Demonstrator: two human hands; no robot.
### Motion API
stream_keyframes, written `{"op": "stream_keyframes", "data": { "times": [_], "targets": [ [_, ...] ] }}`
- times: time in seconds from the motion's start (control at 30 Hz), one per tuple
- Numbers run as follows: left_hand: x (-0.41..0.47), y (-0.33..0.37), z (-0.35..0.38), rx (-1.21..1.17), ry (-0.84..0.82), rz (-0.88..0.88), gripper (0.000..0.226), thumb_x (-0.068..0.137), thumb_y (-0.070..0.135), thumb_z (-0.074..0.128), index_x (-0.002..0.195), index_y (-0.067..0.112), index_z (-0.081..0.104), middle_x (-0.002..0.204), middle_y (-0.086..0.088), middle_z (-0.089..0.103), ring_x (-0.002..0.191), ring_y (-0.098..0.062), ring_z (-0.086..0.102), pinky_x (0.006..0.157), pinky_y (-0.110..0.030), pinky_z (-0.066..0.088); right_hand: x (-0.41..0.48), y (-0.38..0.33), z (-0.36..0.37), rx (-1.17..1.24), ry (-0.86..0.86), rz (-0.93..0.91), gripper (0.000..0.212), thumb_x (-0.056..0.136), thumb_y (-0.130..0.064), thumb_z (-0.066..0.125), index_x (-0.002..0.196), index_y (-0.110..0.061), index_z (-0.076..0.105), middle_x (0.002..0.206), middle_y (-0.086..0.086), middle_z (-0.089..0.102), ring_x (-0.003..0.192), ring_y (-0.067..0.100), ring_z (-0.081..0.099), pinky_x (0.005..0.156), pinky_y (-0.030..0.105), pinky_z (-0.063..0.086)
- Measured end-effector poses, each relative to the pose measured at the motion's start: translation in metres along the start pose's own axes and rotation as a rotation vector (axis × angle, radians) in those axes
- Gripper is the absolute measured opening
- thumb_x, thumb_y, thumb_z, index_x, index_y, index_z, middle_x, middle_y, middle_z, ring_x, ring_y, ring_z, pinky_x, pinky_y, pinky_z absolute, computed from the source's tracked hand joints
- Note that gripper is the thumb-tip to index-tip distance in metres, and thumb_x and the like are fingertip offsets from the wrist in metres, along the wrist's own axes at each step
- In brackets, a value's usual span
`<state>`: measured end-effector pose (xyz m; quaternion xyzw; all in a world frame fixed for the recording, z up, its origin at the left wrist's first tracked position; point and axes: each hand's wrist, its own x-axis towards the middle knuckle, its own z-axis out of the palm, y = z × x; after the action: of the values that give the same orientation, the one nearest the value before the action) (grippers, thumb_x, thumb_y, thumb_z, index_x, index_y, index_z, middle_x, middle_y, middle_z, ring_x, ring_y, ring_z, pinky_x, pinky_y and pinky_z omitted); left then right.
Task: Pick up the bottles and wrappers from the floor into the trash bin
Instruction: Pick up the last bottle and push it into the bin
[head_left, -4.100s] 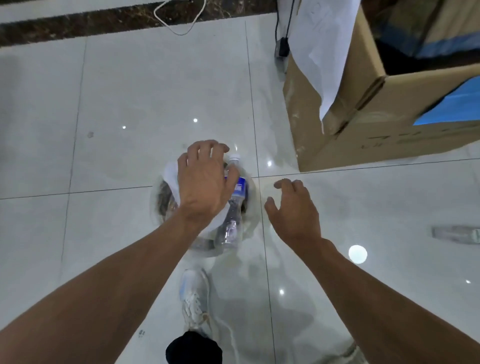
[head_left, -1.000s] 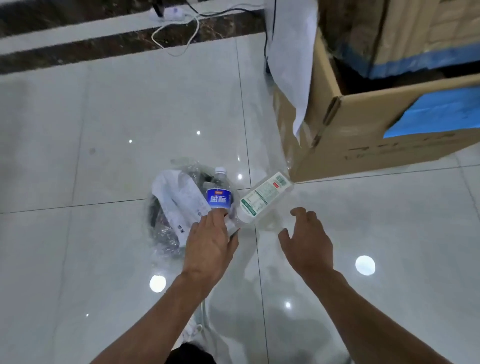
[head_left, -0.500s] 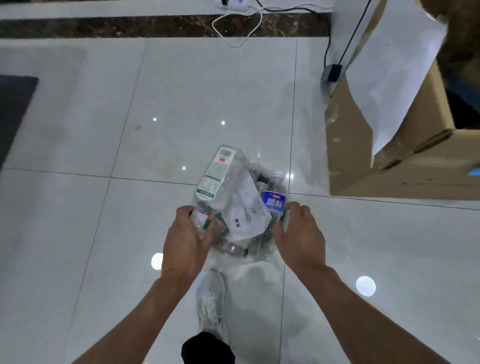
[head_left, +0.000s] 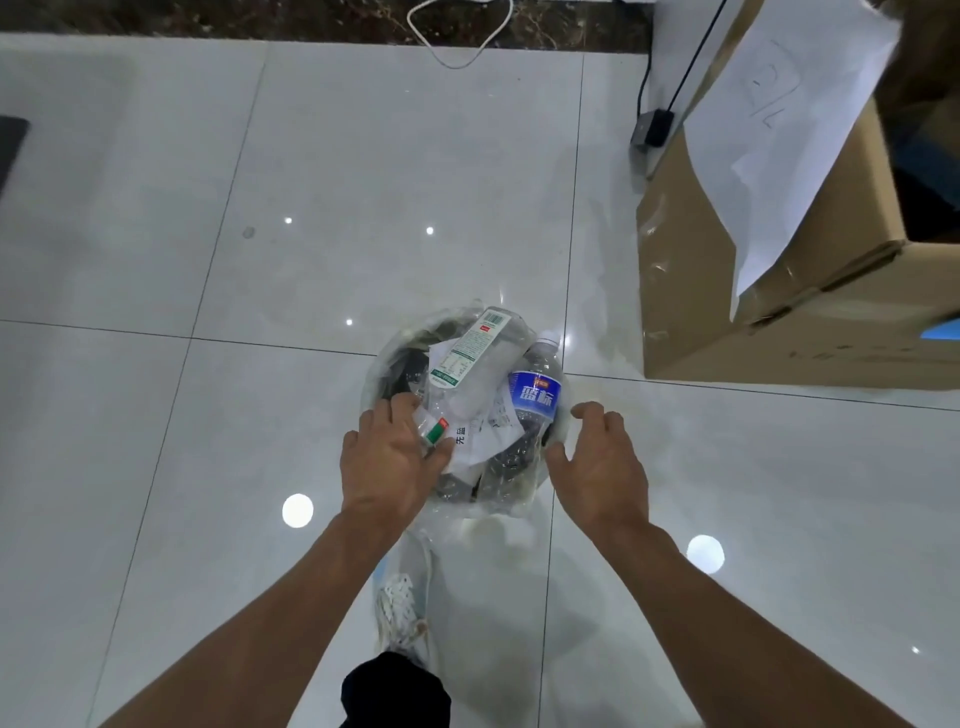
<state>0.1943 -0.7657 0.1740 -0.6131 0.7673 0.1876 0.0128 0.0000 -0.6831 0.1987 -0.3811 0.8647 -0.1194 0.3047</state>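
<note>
A small round trash bin (head_left: 384, 366) lined with clear plastic stands on the tiled floor below me. It holds a clear bottle with a green-and-white label (head_left: 472, 353), a clear bottle with a blue label (head_left: 535, 397) and a white paper wrapper (head_left: 480, 434). My left hand (head_left: 392, 460) lies on the bin's near left rim, fingers against the green-labelled bottle's lower end by its red-green label. My right hand (head_left: 600, 465) hovers by the bin's right side, fingers spread, holding nothing.
A large open cardboard box (head_left: 769, 291) with a white sheet of paper (head_left: 789, 114) draped over its edge stands to the right. A black adapter (head_left: 652, 127) and white cable (head_left: 457, 57) lie near the far wall. My white shoe (head_left: 402, 597) is just behind the bin.
The right hand has let go of the bin's side and opened. The green-labelled bottle has sunk deeper into the bin under my left hand.
</note>
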Motion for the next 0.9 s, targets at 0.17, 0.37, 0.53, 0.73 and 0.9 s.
{"op": "stream_keyframes", "data": {
  "times": [0.17, 0.37, 0.53, 0.73, 0.9],
  "targets": [
    [0.003, 0.006, -0.008, 0.003, -0.002, 0.009, 0.056, 0.082, 0.054, 0.062, 0.124, 0.02, 0.046, 0.114, -0.005, 0.059, 0.102, -0.026, 0.055, 0.082, -0.039, 0.046, -0.002, -0.001, -0.001, 0.012, 0.011, -0.046, 0.042, 0.091, -0.033, 0.056, 0.128, -0.017, 0.044, 0.12, 0.005, 0.051, 0.102, 0.02, 0.056, 0.072, 0.027, 0.045],
    [0.005, 0.011, -0.011, -0.013, -0.008, -0.003, 0.061, 0.083, 0.057, 0.059, 0.129, 0.02, 0.043, 0.12, -0.006, 0.056, 0.106, -0.027, 0.053, 0.086, -0.042, 0.048, -0.003, -0.002, -0.002, 0.014, -0.012, -0.047, 0.045, 0.092, -0.036, 0.057, 0.131, -0.019, 0.041, 0.123, 0.003, 0.051, 0.106, 0.017, 0.055, 0.077, 0.025, 0.048],
    [0.002, 0.013, -0.016, -0.076, -0.002, -0.037, 0.057, 0.084, 0.06, 0.052, 0.125, 0.021, 0.045, 0.12, -0.006, 0.053, 0.108, -0.026, 0.051, 0.086, -0.043, 0.047, -0.007, -0.003, -0.004, -0.004, -0.01, -0.046, 0.046, 0.092, -0.037, 0.057, 0.132, -0.02, 0.041, 0.124, 0.001, 0.051, 0.105, 0.016, 0.055, 0.074, 0.021, 0.04],
    [-0.002, 0.019, -0.028, -0.073, -0.02, -0.066, 0.052, 0.085, 0.063, 0.047, 0.118, 0.023, 0.046, 0.114, -0.003, 0.053, 0.105, -0.023, 0.051, 0.083, -0.041, 0.047, -0.011, -0.009, -0.011, 0.011, 0.018, -0.074, 0.045, 0.092, -0.033, 0.056, 0.132, -0.02, 0.042, 0.12, 0.002, 0.05, 0.104, 0.019, 0.055, 0.074, 0.024, 0.04],
    [-0.007, 0.026, -0.041, -0.033, -0.01, -0.027, 0.051, 0.087, 0.057, 0.051, 0.123, 0.022, 0.046, 0.117, -0.004, 0.051, 0.107, -0.024, 0.051, 0.081, -0.04, 0.049, -0.022, -0.012, -0.02, -0.013, 0.002, -0.085, 0.046, 0.092, -0.036, 0.056, 0.133, -0.021, 0.042, 0.12, 0.001, 0.051, 0.104, 0.017, 0.055, 0.073, 0.024, 0.043]
  ]
}}
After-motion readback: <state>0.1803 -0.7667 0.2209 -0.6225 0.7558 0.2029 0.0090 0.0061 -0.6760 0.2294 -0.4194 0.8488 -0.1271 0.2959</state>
